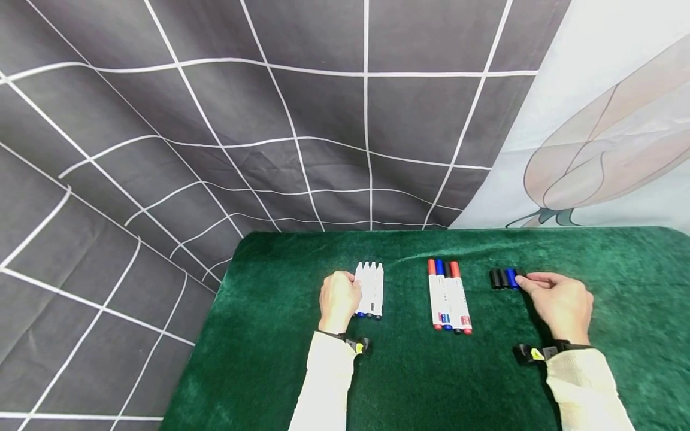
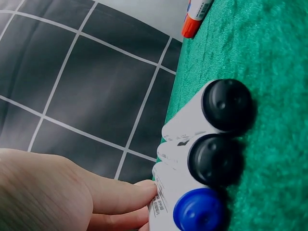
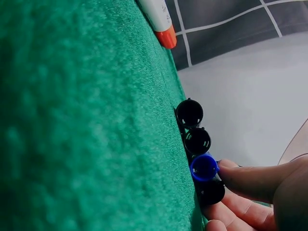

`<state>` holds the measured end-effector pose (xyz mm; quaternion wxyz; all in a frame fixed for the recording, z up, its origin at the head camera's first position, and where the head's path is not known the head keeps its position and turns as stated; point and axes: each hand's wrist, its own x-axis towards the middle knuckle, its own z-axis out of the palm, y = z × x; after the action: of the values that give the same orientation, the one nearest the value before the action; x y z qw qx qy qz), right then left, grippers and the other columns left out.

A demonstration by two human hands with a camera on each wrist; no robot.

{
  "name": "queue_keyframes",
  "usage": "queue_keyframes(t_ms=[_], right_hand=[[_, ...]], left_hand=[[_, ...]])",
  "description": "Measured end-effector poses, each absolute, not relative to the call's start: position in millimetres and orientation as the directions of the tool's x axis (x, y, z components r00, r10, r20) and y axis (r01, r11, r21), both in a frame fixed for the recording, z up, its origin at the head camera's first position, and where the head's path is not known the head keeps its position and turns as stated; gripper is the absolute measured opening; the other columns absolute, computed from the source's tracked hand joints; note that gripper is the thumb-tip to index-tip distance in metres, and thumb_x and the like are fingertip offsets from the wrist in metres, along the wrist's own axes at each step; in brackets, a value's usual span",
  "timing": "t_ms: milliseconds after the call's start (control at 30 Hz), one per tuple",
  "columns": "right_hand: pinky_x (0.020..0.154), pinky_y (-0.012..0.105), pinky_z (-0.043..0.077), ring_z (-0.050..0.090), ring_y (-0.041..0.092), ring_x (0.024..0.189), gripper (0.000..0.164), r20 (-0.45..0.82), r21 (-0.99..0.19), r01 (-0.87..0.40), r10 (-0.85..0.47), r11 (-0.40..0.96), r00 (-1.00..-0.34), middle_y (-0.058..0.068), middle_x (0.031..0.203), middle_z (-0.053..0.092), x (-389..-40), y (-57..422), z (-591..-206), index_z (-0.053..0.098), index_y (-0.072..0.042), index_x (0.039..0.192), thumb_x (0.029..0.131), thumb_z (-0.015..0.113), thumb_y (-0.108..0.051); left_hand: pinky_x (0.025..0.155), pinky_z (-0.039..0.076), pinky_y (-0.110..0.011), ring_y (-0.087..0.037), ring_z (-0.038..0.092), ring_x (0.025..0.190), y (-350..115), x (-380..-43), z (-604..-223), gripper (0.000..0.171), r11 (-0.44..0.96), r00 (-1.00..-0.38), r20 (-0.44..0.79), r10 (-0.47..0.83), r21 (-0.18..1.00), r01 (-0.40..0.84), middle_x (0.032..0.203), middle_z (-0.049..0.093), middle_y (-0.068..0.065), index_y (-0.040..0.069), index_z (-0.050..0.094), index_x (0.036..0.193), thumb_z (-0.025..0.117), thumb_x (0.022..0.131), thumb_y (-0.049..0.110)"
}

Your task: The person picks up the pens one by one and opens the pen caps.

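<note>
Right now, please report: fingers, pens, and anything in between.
Left fingers curled against uncapped pens. Right fingers pinch the end black cap. Four capped pens lie between.

White uncapped markers (image 1: 372, 290) bear blue and black ends (image 2: 215, 160); white capped markers (image 1: 444, 293) are topped in red, blue and black; loose caps (image 1: 504, 279) show three blacks and one blue. The tablecloth (image 1: 426, 383) is green, the backdrop (image 1: 323, 108) dark grey gridded in white, the sleeves (image 1: 327, 383) cream.
</note>
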<state>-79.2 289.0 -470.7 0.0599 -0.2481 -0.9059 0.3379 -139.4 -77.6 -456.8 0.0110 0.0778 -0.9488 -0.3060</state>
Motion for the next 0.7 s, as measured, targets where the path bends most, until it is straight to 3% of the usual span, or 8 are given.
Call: queue_keyframes(t_ms=[267,400,533,700], right_hand=[[0.075,0.045,0.04,0.058,0.043,0.105,0.05,-0.089,-0.648,0.428,0.495,0.63,-0.864,0.016,0.096,0.075,-79,288,-469,0.072,0.0,0.115,0.094,0.066,-0.045],[0.077,0.046,0.04,0.058,0.043,0.107,0.05,-0.093,-0.647,0.43,0.494,0.63,-0.864,0.016,0.097,0.075,-79,288,-469,0.072,0.0,0.115,0.094,0.066,-0.045],[0.077,0.047,0.04,0.057,0.043,0.108,0.051,-0.099,-0.646,0.435,0.496,0.627,-0.863,0.016,0.097,0.075,-79,288,-469,0.072,0.0,0.115,0.093,0.066,-0.046],[0.076,0.046,0.039,0.058,0.043,0.107,0.05,-0.093,-0.647,0.434,0.5,0.627,-0.861,0.016,0.098,0.075,-80,288,-470,0.072,0.0,0.116,0.094,0.065,-0.045]], left_hand=[[0.074,0.053,-0.047,-0.033,0.069,0.085,-75,-137,-454,0.017,0.815,-0.988,0.002,-0.157,0.565,-0.128,0.094,0.073,-0.014,0.004,0.077,0.097,0.069,0.093,0.019],[0.075,0.053,-0.049,-0.036,0.069,0.088,-71,-136,-454,0.025,0.835,-0.974,0.142,-0.179,0.545,-0.073,0.098,0.071,-0.015,0.004,0.076,0.104,0.068,0.093,0.025],[0.071,0.053,-0.047,-0.032,0.069,0.083,-60,-134,-452,0.027,0.817,-0.923,0.332,-0.197,0.576,0.033,0.095,0.069,-0.01,0.005,0.075,0.107,0.07,0.092,0.027],[0.069,0.052,-0.042,-0.025,0.067,0.079,-36,-124,-450,0.023,0.797,-0.874,0.479,-0.079,0.557,0.233,0.089,0.068,-0.005,0.007,0.075,0.105,0.073,0.09,0.025]])
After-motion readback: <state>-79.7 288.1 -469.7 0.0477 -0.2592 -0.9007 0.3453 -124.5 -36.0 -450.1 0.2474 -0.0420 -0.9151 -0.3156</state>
